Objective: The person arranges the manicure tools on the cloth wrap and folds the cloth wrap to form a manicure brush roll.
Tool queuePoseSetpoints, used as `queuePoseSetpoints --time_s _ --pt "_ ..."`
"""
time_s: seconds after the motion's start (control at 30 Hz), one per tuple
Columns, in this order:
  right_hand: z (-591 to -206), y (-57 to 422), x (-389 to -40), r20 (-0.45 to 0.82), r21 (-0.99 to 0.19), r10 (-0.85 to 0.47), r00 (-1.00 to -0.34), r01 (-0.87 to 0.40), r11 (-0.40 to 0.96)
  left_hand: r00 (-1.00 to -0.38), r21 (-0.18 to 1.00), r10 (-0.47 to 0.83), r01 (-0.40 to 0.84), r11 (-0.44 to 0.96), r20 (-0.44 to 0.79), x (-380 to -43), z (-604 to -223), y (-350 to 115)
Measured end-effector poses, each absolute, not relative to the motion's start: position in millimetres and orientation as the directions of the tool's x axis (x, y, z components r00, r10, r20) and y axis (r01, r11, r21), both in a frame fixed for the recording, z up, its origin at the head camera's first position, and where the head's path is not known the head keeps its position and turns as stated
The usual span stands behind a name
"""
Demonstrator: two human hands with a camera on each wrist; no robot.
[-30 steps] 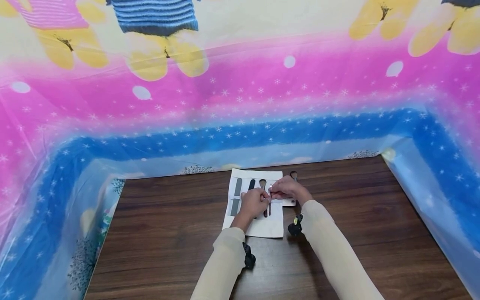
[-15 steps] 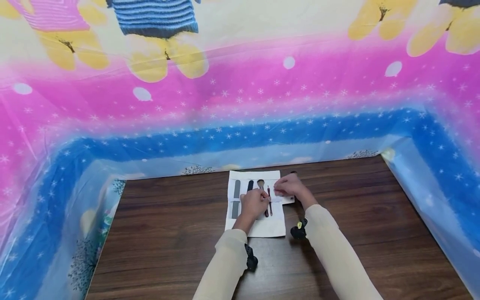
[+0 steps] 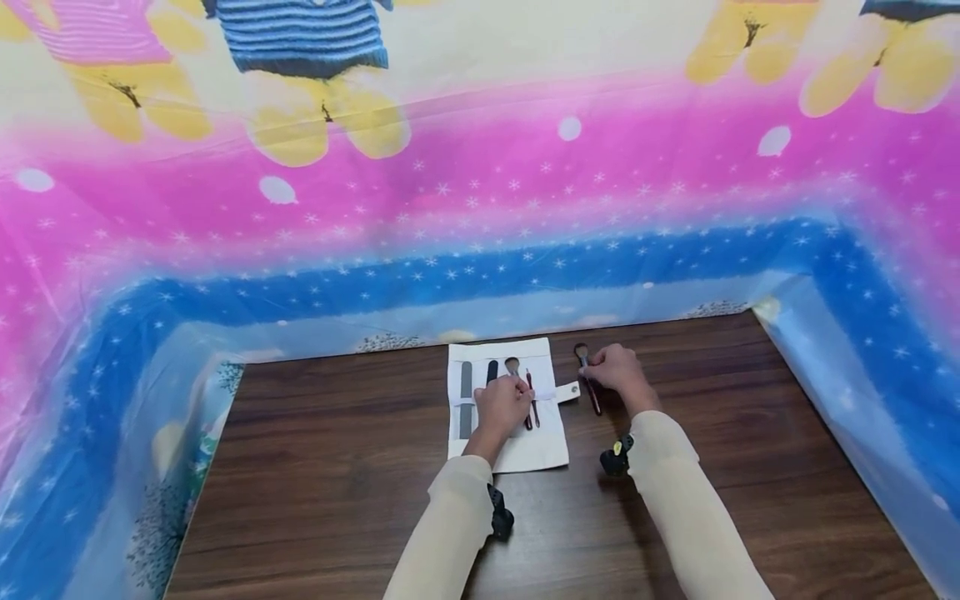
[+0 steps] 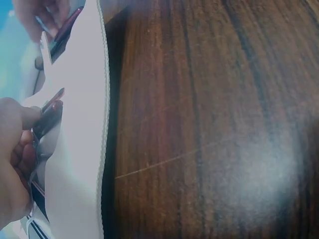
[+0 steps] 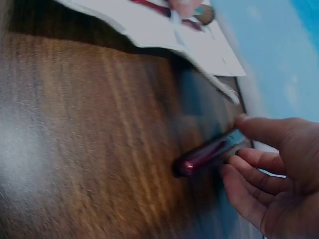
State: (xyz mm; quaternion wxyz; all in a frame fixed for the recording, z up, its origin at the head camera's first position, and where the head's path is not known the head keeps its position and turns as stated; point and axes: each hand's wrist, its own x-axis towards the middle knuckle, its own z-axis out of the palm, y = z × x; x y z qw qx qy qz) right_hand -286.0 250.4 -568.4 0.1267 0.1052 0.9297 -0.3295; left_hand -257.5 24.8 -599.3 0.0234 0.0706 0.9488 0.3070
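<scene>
A white fabric pouch (image 3: 547, 450) lies unfolded with an elastic strap (image 5: 177, 25) across it. Held in a row are a grey nail file (image 3: 467, 379), a black flat strip (image 3: 492, 370), a makeup brush (image 3: 512, 365) and a thin dark-red tool (image 3: 536, 410). My left hand (image 3: 502, 408) pinches the strap near the brush, covering part of the row; its curled fingers (image 4: 27, 154) show in the left wrist view. To the right, my right hand (image 3: 618, 368) reaches over a second makeup brush (image 3: 593, 398) on the table, thumb and fingers apart either side of its metal collar.
A snap tab (image 3: 570, 392) sticks out from the pouch's right edge, between it and the loose brush. The dark wooden table (image 3: 337, 467) ends at a patterned cloth (image 3: 420, 308) hanging along its back and sides.
My right hand has drawn away from the thin dark-red tool and moved right to the loose makeup brush. The tool stays in the pouch. My left hand keeps its place at the strap.
</scene>
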Motion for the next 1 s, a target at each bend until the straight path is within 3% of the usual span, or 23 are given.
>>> queuePoseSetpoints --time_s 0.17,0.43,0.63,0.8,1.0 --pt "-569.7 250.1 -289.8 -0.335 -0.564 0.102 -0.937 0.286 0.775 -0.981 0.596 0.191 0.136 0.792 -0.030 -259.0 -593.6 23.4" --pt "-569.2 249.1 -292.0 -0.237 -0.603 0.190 -0.953 0.298 0.740 -0.970 0.559 0.227 0.143 0.817 -0.084 -260.4 -593.6 21.5" --pt "-564.5 232.6 -302.4 -0.105 -0.809 0.217 -0.971 0.210 0.549 -0.974 0.544 0.216 0.144 0.827 -0.071 -262.6 -596.1 20.2" --pt "-563.4 214.2 -309.4 -0.173 -0.914 0.135 -0.976 0.210 0.348 -0.972 0.527 0.221 0.151 0.837 -0.073 -263.8 -595.5 20.6" --pt "-575.5 197.7 -310.0 -0.215 -0.927 0.094 -0.972 0.233 0.293 -0.969 0.506 0.234 0.163 0.847 -0.080 -264.0 -597.0 20.3"
